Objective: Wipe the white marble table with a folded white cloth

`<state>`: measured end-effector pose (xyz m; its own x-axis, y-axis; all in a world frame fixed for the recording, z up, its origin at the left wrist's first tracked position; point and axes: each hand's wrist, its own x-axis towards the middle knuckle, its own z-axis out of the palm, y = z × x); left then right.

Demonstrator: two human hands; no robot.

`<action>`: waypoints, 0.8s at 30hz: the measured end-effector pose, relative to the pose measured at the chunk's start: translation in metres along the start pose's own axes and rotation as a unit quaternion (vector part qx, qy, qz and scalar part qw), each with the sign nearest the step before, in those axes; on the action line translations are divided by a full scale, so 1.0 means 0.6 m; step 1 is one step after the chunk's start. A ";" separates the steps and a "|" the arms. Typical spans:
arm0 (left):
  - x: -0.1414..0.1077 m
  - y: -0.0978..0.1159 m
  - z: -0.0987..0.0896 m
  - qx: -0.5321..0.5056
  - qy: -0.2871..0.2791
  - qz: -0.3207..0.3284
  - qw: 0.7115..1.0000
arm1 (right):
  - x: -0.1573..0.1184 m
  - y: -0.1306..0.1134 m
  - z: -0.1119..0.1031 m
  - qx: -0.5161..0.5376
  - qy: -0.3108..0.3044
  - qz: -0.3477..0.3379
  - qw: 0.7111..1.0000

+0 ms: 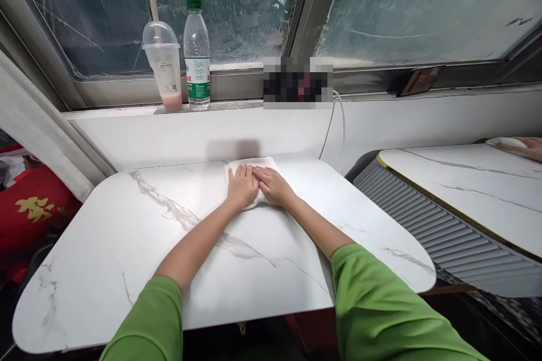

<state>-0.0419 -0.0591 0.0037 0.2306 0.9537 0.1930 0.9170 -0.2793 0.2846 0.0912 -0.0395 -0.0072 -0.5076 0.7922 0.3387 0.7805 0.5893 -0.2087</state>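
A white cloth [266,162] lies on a white marble-patterned table [114,220], close to its far edge by the wall. My left hand [243,186] rests flat on the cloth, fingers stretched forward. Beside it, my right hand [272,185] also lies flat on the cloth, its fingertips touching or slightly overlapping the left hand's fingers. Both palms face down, so the cloth's middle is hidden beneath them. Both arms reach forward across the table.
A plastic cup with a straw [165,67] and a green-capped bottle [197,62] stand on the sill. A white cable [342,124] hangs down the wall. At right, another person's hand [529,148] is by a cloth [502,142] on a second table [474,175]. A red bag [38,211] is left.
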 end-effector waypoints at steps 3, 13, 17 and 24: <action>-0.031 0.015 0.004 0.017 -0.001 0.001 1.000 | -0.034 0.002 -0.002 -0.001 0.004 -0.022 1.000; -0.144 0.218 0.034 0.024 -0.072 0.117 0.990 | -0.304 0.063 -0.092 -0.040 0.047 -0.059 0.996; -0.131 0.291 0.060 0.023 -0.050 0.162 0.985 | -0.372 0.119 -0.118 -0.070 0.067 -0.028 0.995; -0.035 0.279 0.089 0.015 -0.052 0.156 0.986 | -0.294 0.184 -0.112 -0.093 0.035 -0.010 0.995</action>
<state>0.1241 -0.1201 -0.0028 0.5332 0.8289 0.1693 0.8056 -0.5586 0.1976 0.2913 -0.1249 -0.0284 -0.5028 0.7635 0.4053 0.8276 0.5605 -0.0293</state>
